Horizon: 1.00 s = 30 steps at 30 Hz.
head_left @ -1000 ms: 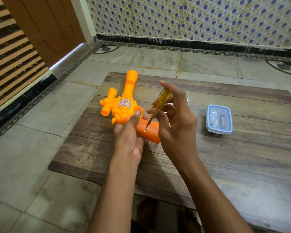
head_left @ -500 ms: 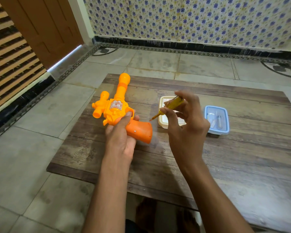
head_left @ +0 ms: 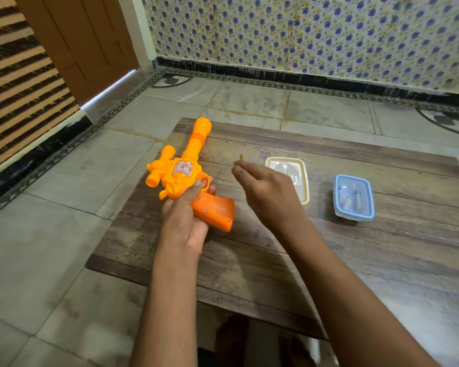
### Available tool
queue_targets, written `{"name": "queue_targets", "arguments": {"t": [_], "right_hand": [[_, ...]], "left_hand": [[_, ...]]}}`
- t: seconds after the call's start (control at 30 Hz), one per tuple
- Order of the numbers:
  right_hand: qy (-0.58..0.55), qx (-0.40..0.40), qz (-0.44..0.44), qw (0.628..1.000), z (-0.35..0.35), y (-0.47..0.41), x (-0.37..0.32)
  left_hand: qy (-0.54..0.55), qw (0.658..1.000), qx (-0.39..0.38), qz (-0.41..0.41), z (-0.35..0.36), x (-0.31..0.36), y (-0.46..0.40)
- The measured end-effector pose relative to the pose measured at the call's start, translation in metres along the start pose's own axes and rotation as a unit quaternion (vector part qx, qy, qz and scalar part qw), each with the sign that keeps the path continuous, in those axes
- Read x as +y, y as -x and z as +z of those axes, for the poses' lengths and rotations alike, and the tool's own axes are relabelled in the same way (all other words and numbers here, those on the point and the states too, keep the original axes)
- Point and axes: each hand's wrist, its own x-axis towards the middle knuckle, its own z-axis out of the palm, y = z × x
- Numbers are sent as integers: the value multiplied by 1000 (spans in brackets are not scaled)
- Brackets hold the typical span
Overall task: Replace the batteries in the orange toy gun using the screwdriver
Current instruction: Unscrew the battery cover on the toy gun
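Note:
The orange toy gun (head_left: 182, 173) lies at the left of the low wooden table (head_left: 329, 247), barrel pointing away. My left hand (head_left: 186, 215) grips it at the trigger, just above the handle, whose small screw hole faces up. My right hand (head_left: 268, 192) hovers to the right of the gun, fingers curled round the yellow screwdriver (head_left: 241, 157). Only the screwdriver's end pokes out above my fingers. A blue-rimmed clear box (head_left: 354, 197) at the right holds batteries.
A cream-rimmed shallow tray (head_left: 302, 168) sits just beyond my right hand, partly hidden by it. Tiled floor surrounds the table. A wooden door and a striped wall stand at the left, a flowered tile wall at the back.
My right hand lifted the screwdriver off the gun's handle and swung it away to the right, now holding it nearly hidden. The left hand kept its grip on the gun.

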Motion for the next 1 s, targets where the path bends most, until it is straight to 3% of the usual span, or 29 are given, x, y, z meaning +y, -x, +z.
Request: {"name": "queue_targets", "arguments": {"t": [0.1,0.23,0.4,0.5,0.63,0.7,0.77,0.83,0.9,1.0], "right_hand": [[51,-104,-33,993,8,-16,4],[108,-272,-61,954,10,-32,3],[87,-373,-65,921,-3,-34,-9],[76,-396,-60,913,-2,-31,-13],[11,-342,6,939,2,-20,-7],[-54,-230,88,968,0,-11,-11],[-133,-77,181,971,-9,-1,-24],[-229,-11,281,932,-21,8,-41],[-319,-21,355,879,-30,15,-58],[-372,-42,383,844,-30,18,-68]], "left_hand": [[3,1000,5,-5,-2,1,-1],[8,1000,-1,-6,-3,2,-1],[13,1000,-1,-1,-6,4,-3],[14,1000,6,0,-7,5,-3],[17,1000,7,2,-10,5,-3],[29,1000,2,-3,-10,6,-3],[67,998,-13,-16,-8,9,-2],[96,995,-25,-17,-5,10,0],[86,996,-38,-6,-3,10,0],[44,996,-69,22,-4,8,1]]}}
